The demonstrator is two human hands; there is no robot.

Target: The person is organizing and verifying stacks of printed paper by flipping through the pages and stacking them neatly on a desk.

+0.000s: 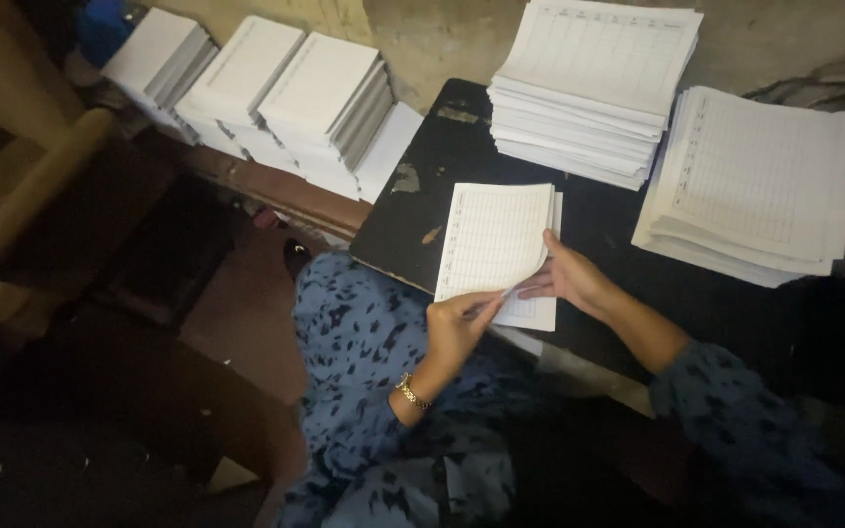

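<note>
On the board (pixel 422 225), both hands pinch a sheet (pixel 494 240), its lower edge hidden. Left hand (pixel 457 328) grips the corner; right hand (pixel 569 277) lifts the side, fingers curled.

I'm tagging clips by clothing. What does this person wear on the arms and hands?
Both arms have blue sleeves with a dark blotchy print. The left hand is bare, with a gold-coloured chain bracelet at the wrist. The right hand is bare, without visible jewellery.

I wear a loose blue garment printed all over with dark, irregular blotches. Its sleeves cover both my arms and end short of the wrists. On my left wrist (pixel 411 393) sits a gold-coloured chain bracelet. My right hand (pixel 571 277) is bare, with no ring or band showing.
</note>
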